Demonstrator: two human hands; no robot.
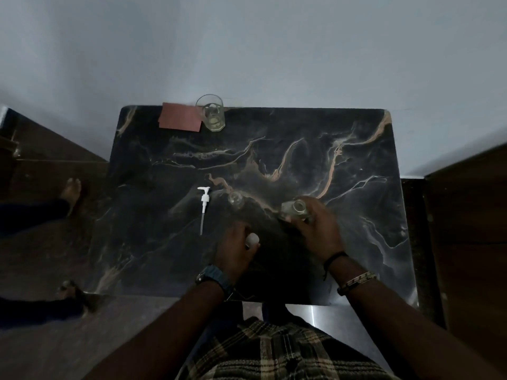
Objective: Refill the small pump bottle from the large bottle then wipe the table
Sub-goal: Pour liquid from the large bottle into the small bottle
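A clear drinking glass point(210, 113) stands upright at the far edge of the dark marbled slab, against the pale wall point(247, 45), with a little yellowish liquid in its base. Just left of the glass, touching or nearly touching it, lies a flat reddish-brown rectangular card point(179, 117). Well left of the glass and nearer the viewer, two bare feet point(72, 191) of another person rest on the brown floor point(55, 270). Far right of the glass stands dark wooden furniture point(472, 215).

Large bottle point(295, 209) body hidden under right-hand fingers point(315, 215).
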